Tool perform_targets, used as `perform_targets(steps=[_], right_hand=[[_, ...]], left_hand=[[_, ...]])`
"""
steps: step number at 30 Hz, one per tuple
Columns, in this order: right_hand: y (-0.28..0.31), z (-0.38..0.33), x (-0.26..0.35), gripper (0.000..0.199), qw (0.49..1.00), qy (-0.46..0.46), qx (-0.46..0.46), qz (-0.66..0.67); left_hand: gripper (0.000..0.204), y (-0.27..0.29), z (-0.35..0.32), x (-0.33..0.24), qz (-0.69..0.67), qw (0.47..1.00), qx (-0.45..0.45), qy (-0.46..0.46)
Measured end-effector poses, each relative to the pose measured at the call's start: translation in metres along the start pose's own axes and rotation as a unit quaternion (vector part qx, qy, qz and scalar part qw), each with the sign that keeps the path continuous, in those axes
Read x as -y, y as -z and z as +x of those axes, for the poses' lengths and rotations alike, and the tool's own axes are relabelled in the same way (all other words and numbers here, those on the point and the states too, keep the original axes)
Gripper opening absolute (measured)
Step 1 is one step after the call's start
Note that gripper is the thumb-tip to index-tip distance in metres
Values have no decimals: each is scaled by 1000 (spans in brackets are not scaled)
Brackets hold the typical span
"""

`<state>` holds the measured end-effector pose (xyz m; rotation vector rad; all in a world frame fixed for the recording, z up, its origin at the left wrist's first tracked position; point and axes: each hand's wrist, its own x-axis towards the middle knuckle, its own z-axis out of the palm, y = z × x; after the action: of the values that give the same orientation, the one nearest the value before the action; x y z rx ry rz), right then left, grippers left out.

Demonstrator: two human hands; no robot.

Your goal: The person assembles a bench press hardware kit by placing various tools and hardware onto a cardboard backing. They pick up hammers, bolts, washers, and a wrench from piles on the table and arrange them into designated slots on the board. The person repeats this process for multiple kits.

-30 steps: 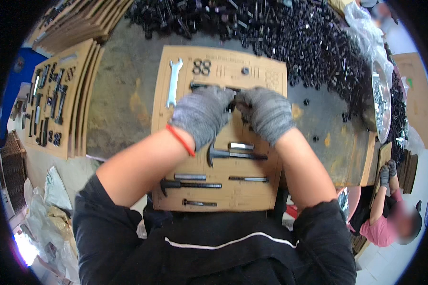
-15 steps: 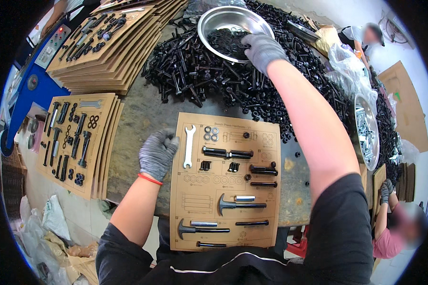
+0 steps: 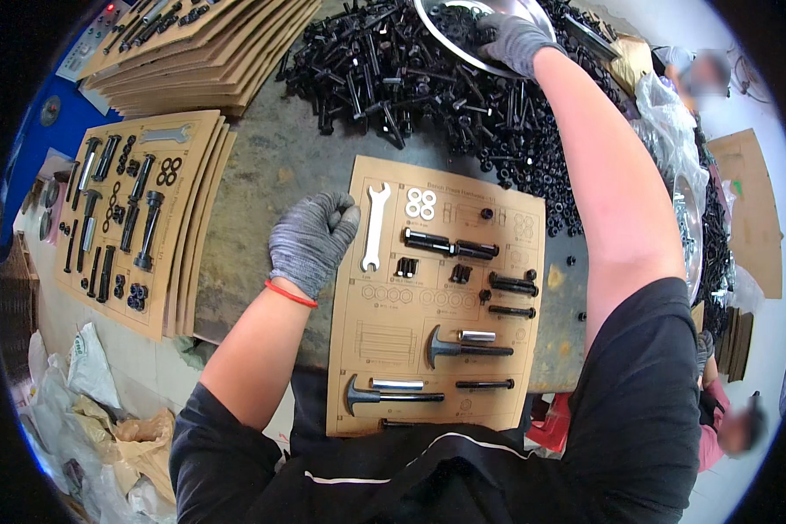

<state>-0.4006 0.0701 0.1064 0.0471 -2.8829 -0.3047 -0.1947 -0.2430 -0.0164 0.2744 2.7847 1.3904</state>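
Note:
A cardboard hardware card (image 3: 384, 349) lies on the bench in front of me. It bears an open-end wrench (image 3: 376, 227), pale washers (image 3: 421, 204), black bolts (image 3: 451, 245), silver tubes (image 3: 396, 384) and T-shaped black pieces (image 3: 470, 351). My left hand (image 3: 313, 240), in a grey glove, is closed beside the card's upper left edge; whatever its curled fingers hold is hidden. Farther off, my gloved right hand (image 3: 520, 42) reaches into a metal bowl (image 3: 445, 37) of small black ring-like parts. Its bent fingertips are down among them, so I cannot make out what they pinch.
Loose black bolts (image 3: 367, 79) and nuts (image 3: 533, 170) are heaped behind the card. Filled cards stand stacked at left (image 3: 162, 262) and far left (image 3: 227, 52). A second metal bowl (image 3: 695, 253) is past my right arm. Another person (image 3: 712, 419) is at the lower right.
The view has shifted, so the bench things sit higher and farther right in the picture. My right hand stays in the bowl, and my left remains beside the card.

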Motion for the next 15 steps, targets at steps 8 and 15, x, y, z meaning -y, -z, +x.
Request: perform_targets(steps=[8,15], right_hand=[[-51,46,-30,22,989,40,26,-137],[44,-36,-10,13,965,-78,-100,230]], left_hand=[[20,-1,5,-5,13,1000,15,-3],[21,-3,10,-3,-19,999,42,8]])
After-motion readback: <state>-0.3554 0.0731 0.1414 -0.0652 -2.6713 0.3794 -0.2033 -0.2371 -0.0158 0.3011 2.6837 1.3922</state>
